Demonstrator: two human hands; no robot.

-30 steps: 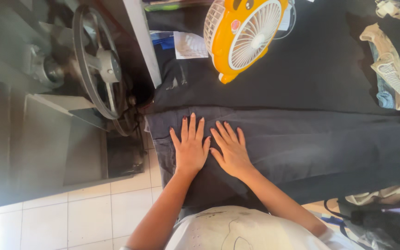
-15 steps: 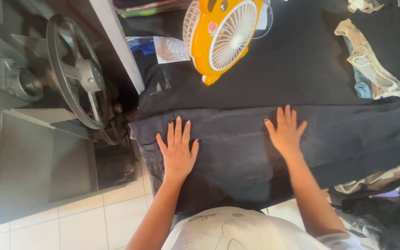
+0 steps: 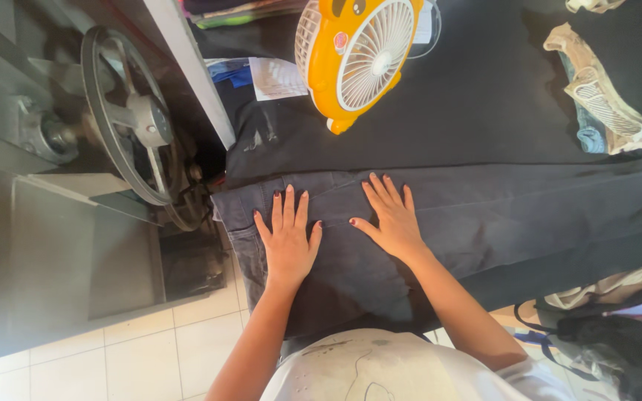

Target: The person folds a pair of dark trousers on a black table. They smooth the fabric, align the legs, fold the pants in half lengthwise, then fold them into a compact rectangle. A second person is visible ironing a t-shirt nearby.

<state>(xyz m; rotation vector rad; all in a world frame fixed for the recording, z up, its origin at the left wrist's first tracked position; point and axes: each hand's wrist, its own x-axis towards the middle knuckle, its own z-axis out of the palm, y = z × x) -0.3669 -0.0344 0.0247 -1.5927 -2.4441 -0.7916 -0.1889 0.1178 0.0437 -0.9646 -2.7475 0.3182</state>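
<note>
Both your hands, left hand (image 3: 288,239) and right hand (image 3: 391,220), lie flat, fingers spread, gripping nothing, smoothing dark trousers (image 3: 484,223) at the counter's (image 3: 484,104) near edge. Judged next: sweep outward along the cloth.

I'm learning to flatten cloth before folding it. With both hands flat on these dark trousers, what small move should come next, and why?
Probably sweep the right hand outward along the dark trousers while the left hand holds the waist end. Both palms lie flat and close together near that end, and the long stretch toward the right edge looks unsmoothed, with faint creases.
</note>
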